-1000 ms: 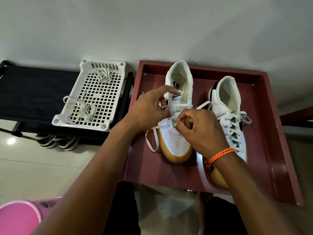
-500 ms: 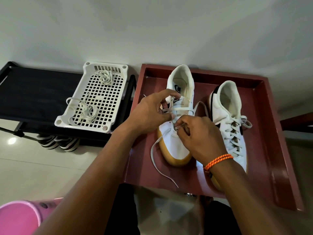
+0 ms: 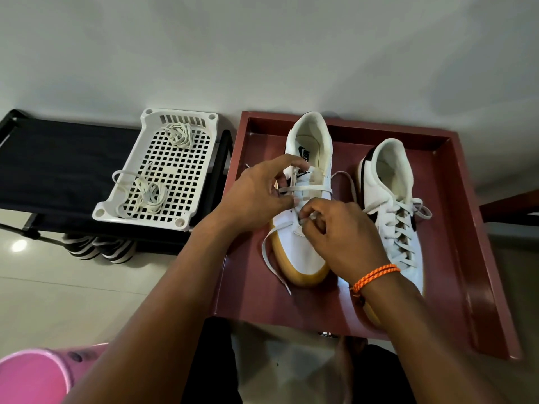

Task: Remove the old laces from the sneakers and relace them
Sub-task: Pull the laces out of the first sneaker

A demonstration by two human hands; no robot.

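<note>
A pink tub is sitting nearest, low on the left. Beyond it, in the red tray, the right hand is pinching the lace at a low eyelet of the left sneaker; the left hand is gripping that sneaker's side by a lace bar. The laced right sneaker is lying just beside it. Farther left, old laces are lying coiled in a white basket on a black rack.
</note>
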